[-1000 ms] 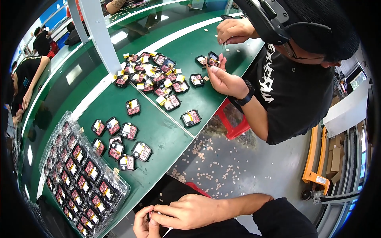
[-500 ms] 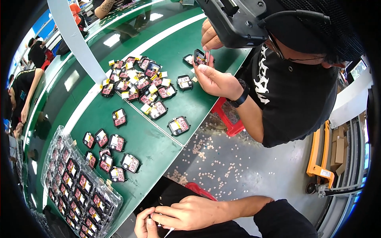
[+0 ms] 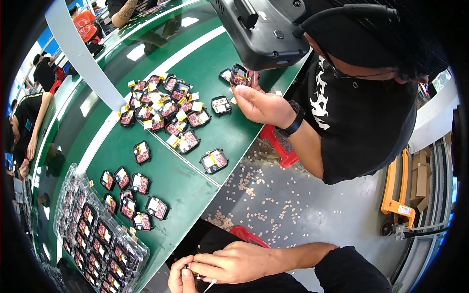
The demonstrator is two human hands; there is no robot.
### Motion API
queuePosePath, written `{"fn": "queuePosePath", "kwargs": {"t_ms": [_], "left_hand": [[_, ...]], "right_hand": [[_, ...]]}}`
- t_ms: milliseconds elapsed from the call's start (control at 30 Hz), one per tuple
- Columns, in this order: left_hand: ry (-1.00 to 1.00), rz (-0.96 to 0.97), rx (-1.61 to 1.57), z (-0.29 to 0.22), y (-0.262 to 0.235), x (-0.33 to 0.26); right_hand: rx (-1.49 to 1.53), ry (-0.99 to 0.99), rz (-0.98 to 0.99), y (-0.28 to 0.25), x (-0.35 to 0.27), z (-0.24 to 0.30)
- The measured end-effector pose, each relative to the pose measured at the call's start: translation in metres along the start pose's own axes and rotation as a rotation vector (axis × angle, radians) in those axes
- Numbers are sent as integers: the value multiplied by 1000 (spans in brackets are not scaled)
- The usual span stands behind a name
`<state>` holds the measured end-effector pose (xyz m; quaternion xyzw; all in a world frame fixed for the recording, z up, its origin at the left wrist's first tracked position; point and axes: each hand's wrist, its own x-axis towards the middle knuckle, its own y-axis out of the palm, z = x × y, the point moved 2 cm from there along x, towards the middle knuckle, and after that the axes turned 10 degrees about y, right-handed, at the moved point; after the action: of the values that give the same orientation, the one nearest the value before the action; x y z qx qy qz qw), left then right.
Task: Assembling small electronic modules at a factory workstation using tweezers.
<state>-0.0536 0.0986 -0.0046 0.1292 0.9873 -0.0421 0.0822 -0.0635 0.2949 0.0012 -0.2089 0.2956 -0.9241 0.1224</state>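
both hands, left hand (image 3: 181,279) and right hand (image 3: 234,261), still pinched shut on a small part (image 3: 195,273) at 6 o'clock; no change beyond view drift, green bench (image 3: 195,180) at 11.

Green table (image 3: 161,180) with white stripe (image 3: 146,83). Black-cased parts (image 3: 214,160), red and white insides, yellow tabs. Co-worker's black shirt (image 3: 361,117), white print; red bin (image 3: 278,144).

I'm wearing a black sleeve (image 3: 342,266) on my right arm, ending near the elbow, forearm bare. Both hands bare: right hand (image 3: 234,263), left hand (image 3: 181,279). Dark trousers, I think; that edge is showing too dim.
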Motion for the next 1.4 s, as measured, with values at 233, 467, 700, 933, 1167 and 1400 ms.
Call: {"fn": "queuePosePath", "kwargs": {"t_ms": [233,467,700,933,1167,1400], "left_hand": [[-17,7,-46,3,2,0],[-6,15,-8,-2,6,2],[-18,13,-36,1,6,1],[-27,4,-58,2,8,1],[-28,14,-53,3,8,1],[-40,13,-61,3,9,1]], "right_hand": [[31,10,2,1,-4,-3],[24,47,63,0,-9,-6],[53,61,74,-10,-6,-2],[54,50,25,-10,-6,-2],[71,55,19,-9,-8,-3],[78,74,47,-10,-8,-3]]}}
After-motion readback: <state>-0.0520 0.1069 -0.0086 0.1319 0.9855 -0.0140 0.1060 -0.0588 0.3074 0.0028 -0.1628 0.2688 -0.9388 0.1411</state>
